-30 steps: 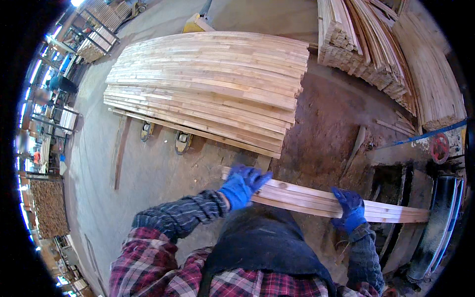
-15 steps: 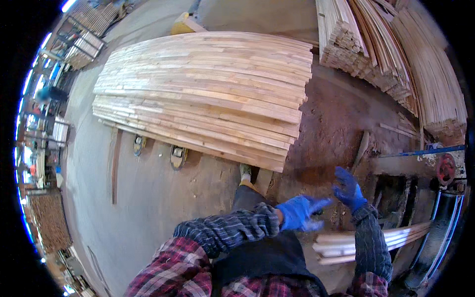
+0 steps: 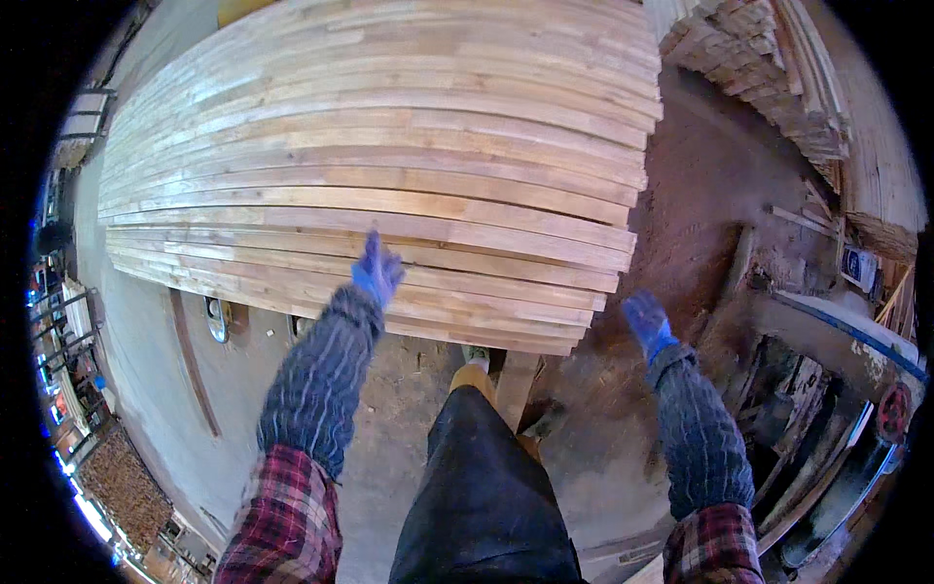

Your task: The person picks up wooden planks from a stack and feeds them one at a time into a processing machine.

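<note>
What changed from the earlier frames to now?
Both hands let go of the wood strips held a second ago. The left hand moved forward to the board stack; contact unclear. The right hand, empty, moved toward its near right corner. The stack's arrangement looks unchanged.

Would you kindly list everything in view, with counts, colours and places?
Board stack: 1, pale tan, upper middle
Other stacks: at least 2, tan, upper right
Far stack: 1, brown, lower left
Racks: several, dark, far left
Yellow object: 1, yellow, top edge
Wheel: at least 1, pale, left
Long strip: 1, brown, left
Loose strips: several, tan, right
Box: 1, white and blue, right
Machine: 1, grey, blue-edged, lower right
Handwheel: 1, red, on machine
Left hand: 1, blue-gloved, over board stack
Right hand: 1, blue-gloved, right of board stack
Sleeves: 2, plaid, dark-cuffed, lower edge
Apron: 1, dark, lower middle
</note>
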Demonstrator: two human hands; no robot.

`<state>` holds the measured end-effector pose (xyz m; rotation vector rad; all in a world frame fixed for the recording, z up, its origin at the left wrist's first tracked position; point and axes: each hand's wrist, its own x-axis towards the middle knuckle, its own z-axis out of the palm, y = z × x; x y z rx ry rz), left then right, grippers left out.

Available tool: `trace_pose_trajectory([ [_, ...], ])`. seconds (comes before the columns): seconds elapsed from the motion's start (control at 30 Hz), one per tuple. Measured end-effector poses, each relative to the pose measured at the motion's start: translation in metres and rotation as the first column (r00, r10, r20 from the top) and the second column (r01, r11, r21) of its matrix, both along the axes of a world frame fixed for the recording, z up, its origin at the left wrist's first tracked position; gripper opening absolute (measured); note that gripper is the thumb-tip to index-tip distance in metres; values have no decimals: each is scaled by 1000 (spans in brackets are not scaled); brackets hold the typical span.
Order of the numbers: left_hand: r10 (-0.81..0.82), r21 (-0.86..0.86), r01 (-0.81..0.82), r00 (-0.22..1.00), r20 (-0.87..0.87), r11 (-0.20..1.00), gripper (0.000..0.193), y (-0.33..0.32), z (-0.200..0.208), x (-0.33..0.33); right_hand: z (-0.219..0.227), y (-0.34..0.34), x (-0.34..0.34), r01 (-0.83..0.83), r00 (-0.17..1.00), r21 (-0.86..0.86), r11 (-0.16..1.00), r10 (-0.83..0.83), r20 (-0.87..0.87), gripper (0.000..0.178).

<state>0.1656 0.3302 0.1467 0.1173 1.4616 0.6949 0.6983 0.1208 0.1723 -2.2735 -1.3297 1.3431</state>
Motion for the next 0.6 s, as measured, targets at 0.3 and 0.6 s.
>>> trace_pose_trajectory([
  [0.3,81,66,-88,991,111,994,69,74,12,15,-14,130,-12,647,668,-74,759,-611,-426,64],
  [0.6,396,-7,-401,901,176,916,94,88,-20,-10,-40,116,0,796,436,-210,567,-779,-451,66],
])
